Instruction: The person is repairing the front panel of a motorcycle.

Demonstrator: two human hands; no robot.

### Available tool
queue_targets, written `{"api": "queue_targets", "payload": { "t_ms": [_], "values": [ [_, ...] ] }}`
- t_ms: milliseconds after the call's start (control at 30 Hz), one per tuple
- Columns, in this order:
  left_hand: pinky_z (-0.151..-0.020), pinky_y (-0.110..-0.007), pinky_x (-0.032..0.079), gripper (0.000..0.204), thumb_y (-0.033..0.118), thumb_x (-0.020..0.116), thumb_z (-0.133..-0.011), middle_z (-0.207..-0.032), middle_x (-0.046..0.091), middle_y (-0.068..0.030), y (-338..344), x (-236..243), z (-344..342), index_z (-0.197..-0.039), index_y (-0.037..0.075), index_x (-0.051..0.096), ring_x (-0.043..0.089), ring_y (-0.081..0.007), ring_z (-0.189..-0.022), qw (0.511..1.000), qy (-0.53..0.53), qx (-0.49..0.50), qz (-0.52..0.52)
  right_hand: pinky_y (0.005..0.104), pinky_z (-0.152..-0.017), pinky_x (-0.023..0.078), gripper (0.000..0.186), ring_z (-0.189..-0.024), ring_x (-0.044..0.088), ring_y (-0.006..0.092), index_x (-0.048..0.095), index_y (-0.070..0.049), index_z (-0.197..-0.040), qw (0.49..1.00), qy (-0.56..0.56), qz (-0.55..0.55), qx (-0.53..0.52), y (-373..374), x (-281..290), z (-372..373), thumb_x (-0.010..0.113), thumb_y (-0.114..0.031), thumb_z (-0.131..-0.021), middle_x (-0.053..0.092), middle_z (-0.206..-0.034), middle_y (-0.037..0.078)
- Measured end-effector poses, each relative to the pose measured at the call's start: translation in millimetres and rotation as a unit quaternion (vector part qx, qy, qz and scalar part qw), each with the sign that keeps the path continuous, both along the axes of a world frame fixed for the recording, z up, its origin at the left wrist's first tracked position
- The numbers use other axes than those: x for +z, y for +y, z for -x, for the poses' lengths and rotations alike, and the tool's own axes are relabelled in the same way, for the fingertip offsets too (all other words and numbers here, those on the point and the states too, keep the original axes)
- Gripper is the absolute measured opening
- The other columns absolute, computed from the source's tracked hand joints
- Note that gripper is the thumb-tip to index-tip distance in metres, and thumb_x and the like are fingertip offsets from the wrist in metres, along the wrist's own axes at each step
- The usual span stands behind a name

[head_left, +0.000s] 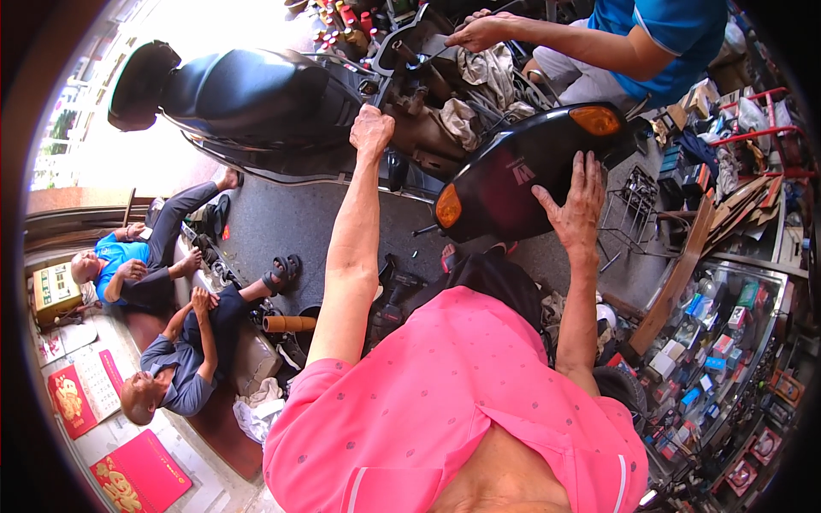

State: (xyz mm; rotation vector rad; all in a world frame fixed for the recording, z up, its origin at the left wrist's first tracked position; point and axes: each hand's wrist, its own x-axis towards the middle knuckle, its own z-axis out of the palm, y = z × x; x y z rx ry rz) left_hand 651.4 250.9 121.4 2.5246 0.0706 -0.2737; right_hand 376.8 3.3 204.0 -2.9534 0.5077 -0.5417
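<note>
Before me stands a partly dismantled black motor scooter, its long seat (248, 90) to the left and its dark front panel (505, 184) with two orange turn signals turned towards me. My left hand (372, 130) is closed in a fist at the middle of the scooter, around something at the frame by the seat's front end; what it grips is hidden. With fingers spread, my right hand (575, 201) lies against the right side of the front panel. Across the scooter, a co-worker's hand (483, 32) holds a thin rod-like tool over the opened body, near cream rags (487, 77).
Two people sit at left, one in a bright blue shirt (111, 269). A power drill (398, 291) lies by my left arm. At right are a wire rack (637, 192), a wooden plank (676, 274) and a glass case (710, 342) of small boxes. Bottles (351, 30) stand behind.
</note>
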Motion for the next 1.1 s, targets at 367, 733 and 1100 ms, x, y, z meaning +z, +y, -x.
{"api": "queue_targets", "payload": {
  "t_ms": [367,733,1100],
  "values": [
    [-0.086,-0.044,0.047,0.029,0.019,0.049,-0.074,-0.100,0.063,-0.0236,-2.0,2.4,1.6,-0.094,0.001,0.058,0.060,-0.0399,-0.097,1.000,-0.012,-0.009,0.001,0.0462,-0.107,0.024,0.088,-0.129,0.030,0.0383,0.031,-0.001,-0.137,1.000,-0.006,-0.008,-0.003,-1.0,-0.6,-0.8,0.060,-0.057,-0.076,0.032,-0.139,0.023],
    [-0.086,-0.044,0.047,0.030,0.019,0.048,-0.074,-0.100,0.063,-0.0232,-0.7,-0.9,-1.5,-0.096,0.001,0.058,0.060,-0.0391,-0.097,1.000,0.008,-0.004,0.000,0.0473,-0.105,0.024,0.089,-0.131,0.027,0.0372,0.030,0.000,-0.137,1.000,-0.006,-0.013,-0.002,-1.0,-2.0,-0.3,0.060,-0.058,-0.076,0.030,-0.140,0.022],
    [-0.086,-0.044,0.047,0.031,0.019,0.048,-0.074,-0.100,0.062,-0.0244,-2.5,4.3,1.3,-0.095,-0.001,0.058,0.060,-0.0400,-0.097,1.000,-0.016,-0.013,-0.019,0.0475,-0.106,0.024,0.089,-0.130,0.027,0.0375,0.031,0.000,-0.137,1.000,-0.007,-0.010,-0.002,-1.5,-1.0,-1.2,0.059,-0.059,-0.076,0.030,-0.140,0.022]
  ]
}}
